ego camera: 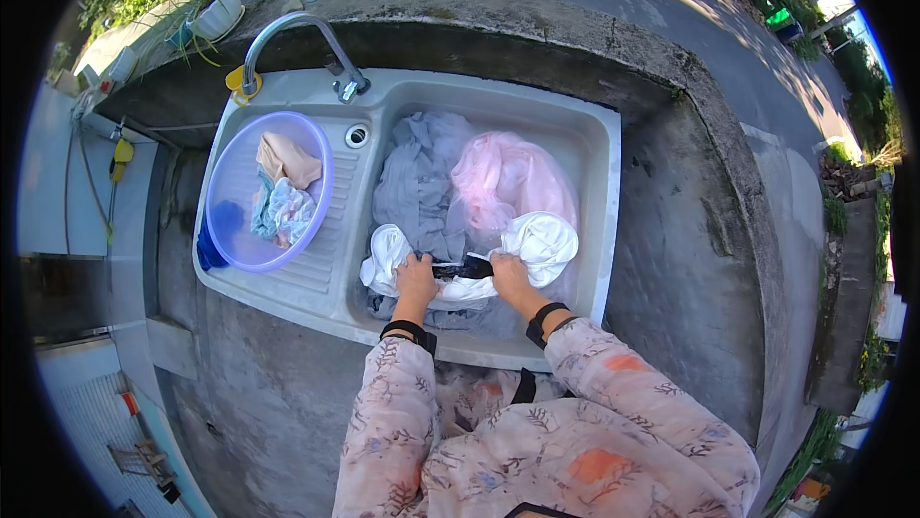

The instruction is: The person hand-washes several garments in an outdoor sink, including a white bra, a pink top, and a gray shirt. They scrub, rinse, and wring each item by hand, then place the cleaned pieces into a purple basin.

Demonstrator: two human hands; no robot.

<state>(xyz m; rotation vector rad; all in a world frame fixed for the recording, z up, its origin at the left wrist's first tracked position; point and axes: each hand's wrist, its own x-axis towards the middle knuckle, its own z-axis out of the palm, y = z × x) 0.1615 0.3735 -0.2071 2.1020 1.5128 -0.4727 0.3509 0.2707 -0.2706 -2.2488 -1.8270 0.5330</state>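
Observation:
Both my hands are over the near part of the sink basin (591, 158), gripping a white garment (550, 248) with a black strip (471, 268) stretched between them. My left hand (415, 281) holds the strip's left end, and my right hand (512, 279) has its right end. White cloth bulges out beyond each hand. Past it, grey clothes (410, 187) lie along the basin's left side. Pink sheer fabric (510, 173) is heaped beside them on the right. More grey cloth sits partly hidden under the white garment, seemingly in water.
A purple plastic basin (323, 209) on the ribbed washboard (305, 275) holds beige cloth (287, 158) and light blue cloth (280, 205). Some blue cloth (208, 248) lies under its edge. The curved faucet (302, 18) arches over the sink's back left corner. A concrete wall (503, 11) borders the far side.

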